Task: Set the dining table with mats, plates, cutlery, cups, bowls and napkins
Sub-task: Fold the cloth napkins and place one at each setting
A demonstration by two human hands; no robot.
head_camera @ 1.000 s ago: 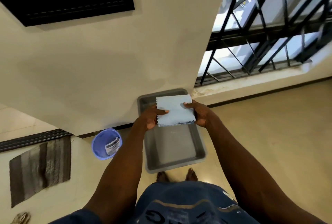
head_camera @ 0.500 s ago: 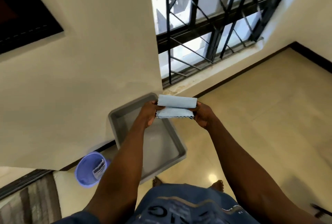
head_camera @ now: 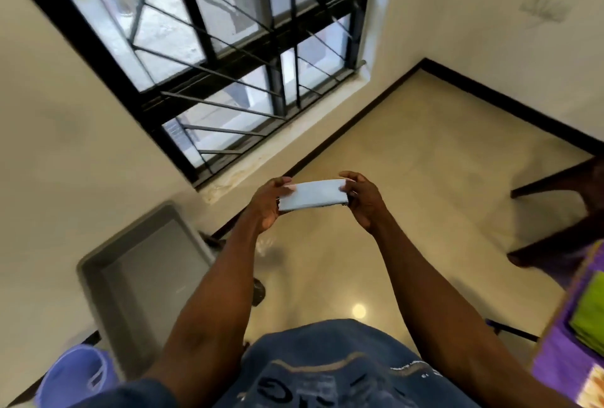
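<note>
We see both hands held out in front of the body, over the floor (head_camera: 408,178), w/ a folded light-blue napkin (head_camera: 313,195) between them. Left hand (head_camera: 266,203) grips the napkin's left end, fingers curled round the edge, thumb side on top. Right hand (head_camera: 362,198) pinches the right end, fingertips (head_camera: 346,188) on the top face. Napkin is a flat, narrow strip, long side running left-right, slightly tilted; lower left corner looks a bit ragged. It's in the air, not touching anything but the hands.

Lower left: grey plastic tub (head_camera: 98,263) on the floor against the wall, partly hidden behind the left forearm; we can't see anything inside the visible part. Just beside it, at the bottom-left corner, a blue-purple bucket (head_camera: 70,375), blurred.

Behind the hands: a window w/ black metal bars (head_camera: 228,58) set in a cream wall, dark skirting along the floor edge. Floor is glossy beige tile w/ a light reflection near the person's body.

Right edge: a counter (head_camera: 555,352) w/ purple cloth, a green mat (head_camera: 588,316) on it, only partly in frame. Dark wooden chair legs (head_camera: 562,211) beyond it, well apart from the hands. Person wears a denim-blue top, bottom centre.
</note>
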